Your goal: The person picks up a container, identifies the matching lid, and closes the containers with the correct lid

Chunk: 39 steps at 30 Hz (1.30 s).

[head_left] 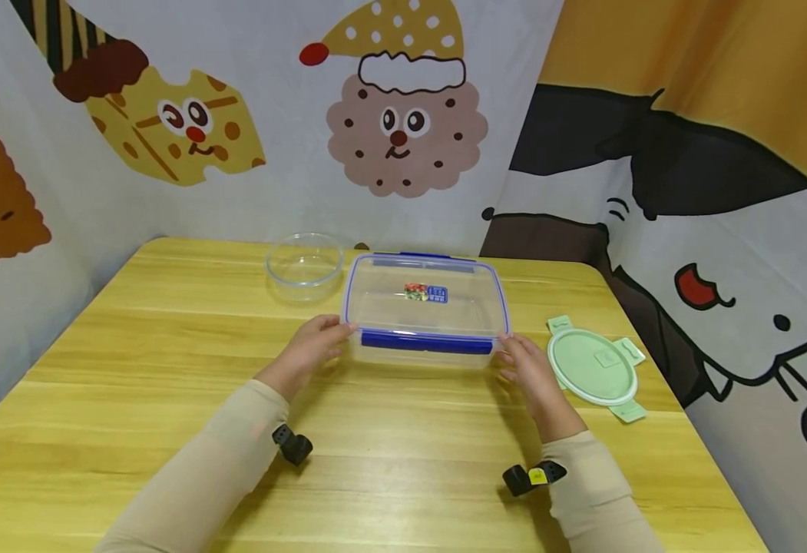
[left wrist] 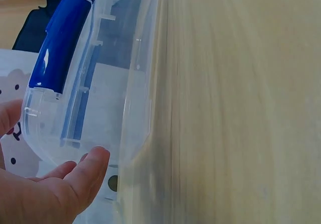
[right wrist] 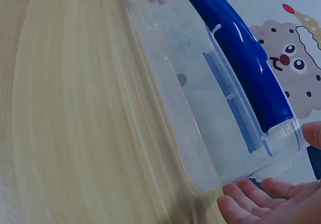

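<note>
A clear rectangular food storage container [head_left: 385,313] with its lid on stands near the back of the table, its long dark blue clip [head_left: 427,342] facing me. My left hand [head_left: 309,349] grips the front left corner, thumb at the lid edge and fingers lower on the side. At the front right corner my right hand [head_left: 533,376] holds it the same way. In the left wrist view the left fingers [left wrist: 88,176] lie against the clear wall. The right wrist view has the right fingers [right wrist: 246,201] at the lower corner and the blue clip [right wrist: 243,58] above.
Behind and left of the container sits a round clear glass bowl [head_left: 305,265]. A round light green lid [head_left: 593,365] with several flaps lies on the right of the wooden table [head_left: 133,369]. Cartoon-printed cloth [head_left: 272,207] hangs right behind the table's back edge.
</note>
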Tool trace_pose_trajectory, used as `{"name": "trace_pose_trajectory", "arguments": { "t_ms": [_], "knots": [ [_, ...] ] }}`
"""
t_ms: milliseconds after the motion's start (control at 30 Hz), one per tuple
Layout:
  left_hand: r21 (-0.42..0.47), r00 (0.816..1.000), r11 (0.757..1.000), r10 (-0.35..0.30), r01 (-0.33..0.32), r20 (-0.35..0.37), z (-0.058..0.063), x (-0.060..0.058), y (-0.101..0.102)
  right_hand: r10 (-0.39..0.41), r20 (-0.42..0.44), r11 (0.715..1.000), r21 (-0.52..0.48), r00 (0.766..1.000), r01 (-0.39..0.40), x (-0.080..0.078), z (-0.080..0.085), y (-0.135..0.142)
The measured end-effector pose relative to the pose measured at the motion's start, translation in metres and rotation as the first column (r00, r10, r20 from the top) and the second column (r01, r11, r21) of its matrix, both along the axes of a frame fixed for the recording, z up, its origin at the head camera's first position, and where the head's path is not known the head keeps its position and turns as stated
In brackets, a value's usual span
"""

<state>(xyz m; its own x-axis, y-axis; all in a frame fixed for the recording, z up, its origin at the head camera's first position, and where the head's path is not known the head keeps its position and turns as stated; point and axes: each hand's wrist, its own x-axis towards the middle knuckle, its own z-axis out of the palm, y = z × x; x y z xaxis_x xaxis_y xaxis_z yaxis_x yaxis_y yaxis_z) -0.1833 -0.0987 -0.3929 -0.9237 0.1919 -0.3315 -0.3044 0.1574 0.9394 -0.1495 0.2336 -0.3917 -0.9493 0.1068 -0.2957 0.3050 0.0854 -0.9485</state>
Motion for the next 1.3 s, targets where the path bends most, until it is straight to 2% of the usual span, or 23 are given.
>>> {"name": "trace_pose_trajectory", "arguments": {
  "t_ms": [400, 567, 967, 1300],
  "knots": [
    [0.087, 0.998, 0.995, 0.049, -0.052, 0.036, 0.007, -0.003, 0.009, -0.051, 0.0, 0.997, 0.052, 0.999, 0.051, -0.004, 0.008, -0.005],
    [0.113, 0.997, 0.991, 0.07, -0.074, 0.039, 0.005, -0.005, 0.014, -0.076, 0.002, 0.995, 0.068, 0.997, 0.075, -0.007, 0.009, -0.005],
    [0.114, 0.995, 0.989, 0.087, -0.091, 0.045, 0.002, -0.006, 0.023, -0.128, -0.008, 0.991, 0.045, 0.992, 0.129, -0.009, 0.01, -0.003],
    [0.115, 0.995, 0.99, 0.08, -0.087, 0.061, 0.005, -0.01, 0.03, -0.173, -0.005, 0.983, 0.06, 0.985, 0.173, -0.014, 0.011, 0.003]
  ]
}}
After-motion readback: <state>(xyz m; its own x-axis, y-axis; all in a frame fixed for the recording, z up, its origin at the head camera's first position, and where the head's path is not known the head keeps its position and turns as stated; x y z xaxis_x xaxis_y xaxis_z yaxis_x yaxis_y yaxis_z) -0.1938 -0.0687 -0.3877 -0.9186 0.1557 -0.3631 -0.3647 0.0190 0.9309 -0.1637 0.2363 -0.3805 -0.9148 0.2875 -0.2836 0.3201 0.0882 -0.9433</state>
